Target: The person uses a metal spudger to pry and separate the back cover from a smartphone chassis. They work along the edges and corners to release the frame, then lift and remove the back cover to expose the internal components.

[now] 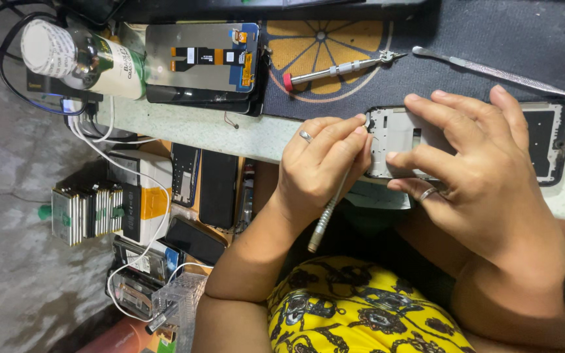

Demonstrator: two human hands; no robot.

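Lowest in the frame, a yellow shirt [361, 307] with black chain print fills the bottom centre; both forearms rise from it toward the bench.

The left hand [318, 167], ring on one finger, sits at centre; its fingers are pressed together, pinching a thin grey tool [327, 216] like a pen; the tool's tip, hidden behind the fingertips, meets the left end of the phone frame [397, 134], and its handle slants down toward the shirt.

The right hand [475, 163], also ringed, lies to the right over the frame; its fingers are spread a little and laid flat across the frame's top, thumb under the near edge, clamping it; the frame lies at centre right on the bench's near edge, partly on the dark mat [439, 46], its right end showing past the hand.

Beyond, on the mat, a red-capped screwdriver [338, 68] lies in the upper centre on an orange-slice print; a long metal pry tool [498, 72] runs along the upper right; a phone screen [204, 62] lies back-up in the upper left of centre, beside a bottle [80, 55] on its side at the far upper left.

Left of the bench, lower down, a shelf holds stacked batteries [86, 212], dark phones [217, 189] and white cables [125, 140].
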